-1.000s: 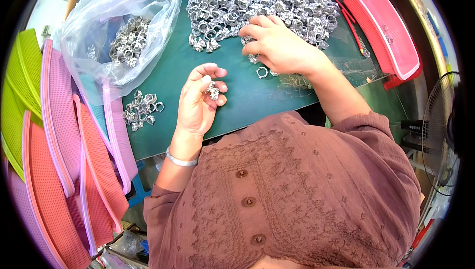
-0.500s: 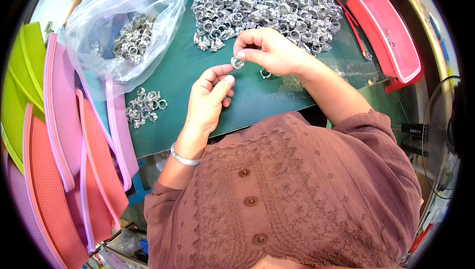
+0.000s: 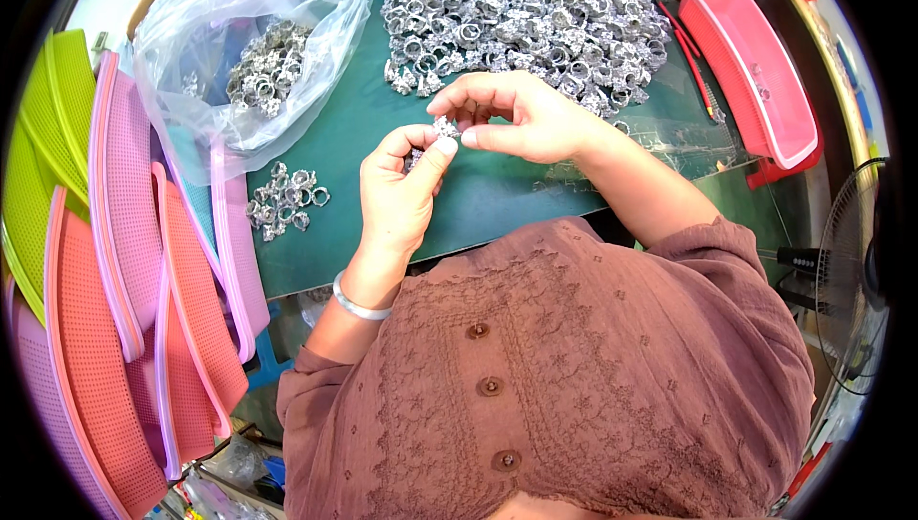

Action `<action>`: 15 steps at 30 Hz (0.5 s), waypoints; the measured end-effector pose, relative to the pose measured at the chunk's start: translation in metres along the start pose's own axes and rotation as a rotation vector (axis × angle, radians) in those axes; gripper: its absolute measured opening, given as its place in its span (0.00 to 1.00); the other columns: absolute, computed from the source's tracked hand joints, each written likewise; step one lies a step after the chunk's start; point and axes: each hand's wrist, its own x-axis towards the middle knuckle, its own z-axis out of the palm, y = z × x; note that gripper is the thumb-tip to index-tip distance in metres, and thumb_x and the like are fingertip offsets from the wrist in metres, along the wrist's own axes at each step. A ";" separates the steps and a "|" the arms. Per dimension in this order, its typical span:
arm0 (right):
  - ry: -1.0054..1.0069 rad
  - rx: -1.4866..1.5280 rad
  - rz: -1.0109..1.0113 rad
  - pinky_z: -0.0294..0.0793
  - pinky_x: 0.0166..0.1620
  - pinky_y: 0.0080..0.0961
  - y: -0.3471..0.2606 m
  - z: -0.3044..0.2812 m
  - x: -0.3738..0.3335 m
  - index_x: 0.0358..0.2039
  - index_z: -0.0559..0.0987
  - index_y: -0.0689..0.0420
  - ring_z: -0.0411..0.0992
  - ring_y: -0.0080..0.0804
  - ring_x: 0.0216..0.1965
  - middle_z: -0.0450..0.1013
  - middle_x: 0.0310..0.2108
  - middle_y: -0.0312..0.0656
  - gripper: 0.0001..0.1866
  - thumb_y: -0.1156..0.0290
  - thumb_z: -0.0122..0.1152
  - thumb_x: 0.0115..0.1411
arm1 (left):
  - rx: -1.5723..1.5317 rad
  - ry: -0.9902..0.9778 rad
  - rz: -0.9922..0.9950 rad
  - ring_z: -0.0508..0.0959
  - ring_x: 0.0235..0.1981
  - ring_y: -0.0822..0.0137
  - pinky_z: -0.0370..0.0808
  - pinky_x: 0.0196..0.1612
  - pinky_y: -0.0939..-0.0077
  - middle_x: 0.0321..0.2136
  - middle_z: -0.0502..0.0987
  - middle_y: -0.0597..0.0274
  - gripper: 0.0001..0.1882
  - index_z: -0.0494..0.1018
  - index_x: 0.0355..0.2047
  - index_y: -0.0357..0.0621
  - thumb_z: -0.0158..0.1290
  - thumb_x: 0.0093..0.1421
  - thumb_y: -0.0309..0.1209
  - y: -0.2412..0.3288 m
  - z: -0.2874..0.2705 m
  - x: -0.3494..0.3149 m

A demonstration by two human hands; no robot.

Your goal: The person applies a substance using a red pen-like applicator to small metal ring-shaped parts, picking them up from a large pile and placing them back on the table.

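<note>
My left hand point(image 3: 397, 180) is closed, pinching a silver-coloured ring point(image 3: 444, 126) with an ornate top between thumb and forefinger. Another ring point(image 3: 413, 158) shows among its curled fingers. My right hand point(image 3: 535, 118) meets it from the right, its bent forefinger and thumb on either side of the pinched ring. Just beyond both hands rises a big pile of similar rings point(image 3: 526, 18). A small group of rings point(image 3: 284, 199) lies on the green table point(image 3: 335, 252) to the left of my left hand.
A clear plastic bag point(image 3: 325, 89) with rings point(image 3: 268, 70) in it stands at the back left. Colourful mesh baskets point(image 3: 124, 223) crowd the left side. On the right are a pink plastic basket point(image 3: 794, 142), red-handled pliers point(image 3: 690, 56) and a black fan point(image 3: 841, 243).
My hands have drawn together around the ring, the left moving slightly up. The right thumb and forefinger have spread wider. The loose ring near my right hand no longer shows.
</note>
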 end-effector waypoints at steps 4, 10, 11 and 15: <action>0.019 0.000 0.005 0.66 0.39 0.17 0.005 0.003 -0.001 0.41 0.73 0.62 0.65 0.18 0.33 0.68 0.33 0.33 0.14 0.77 0.57 0.51 | 0.009 -0.019 0.027 0.64 0.17 0.85 0.58 0.18 0.92 0.20 0.70 0.72 0.04 0.73 0.31 0.38 0.54 0.53 0.23 -0.001 0.000 0.000; 0.023 -0.003 0.010 0.66 0.39 0.17 0.007 0.003 -0.001 0.40 0.73 0.61 0.65 0.18 0.33 0.68 0.34 0.33 0.14 0.76 0.57 0.51 | -0.020 -0.044 0.034 0.64 0.17 0.83 0.60 0.19 0.91 0.23 0.70 0.70 0.05 0.73 0.32 0.36 0.52 0.53 0.21 -0.001 -0.001 0.000; 0.025 0.001 0.007 0.66 0.39 0.17 0.007 0.004 -0.001 0.40 0.73 0.62 0.65 0.18 0.33 0.68 0.33 0.33 0.13 0.76 0.57 0.51 | -0.020 -0.044 0.028 0.65 0.18 0.83 0.60 0.19 0.91 0.23 0.70 0.70 0.05 0.73 0.32 0.36 0.52 0.53 0.21 -0.001 -0.001 0.001; 0.029 -0.036 0.008 0.66 0.38 0.17 0.006 0.003 -0.001 0.39 0.73 0.62 0.66 0.19 0.33 0.69 0.33 0.34 0.13 0.76 0.58 0.51 | -0.041 -0.049 0.017 0.65 0.18 0.83 0.61 0.19 0.91 0.23 0.71 0.69 0.05 0.73 0.32 0.36 0.52 0.53 0.21 -0.001 -0.002 0.001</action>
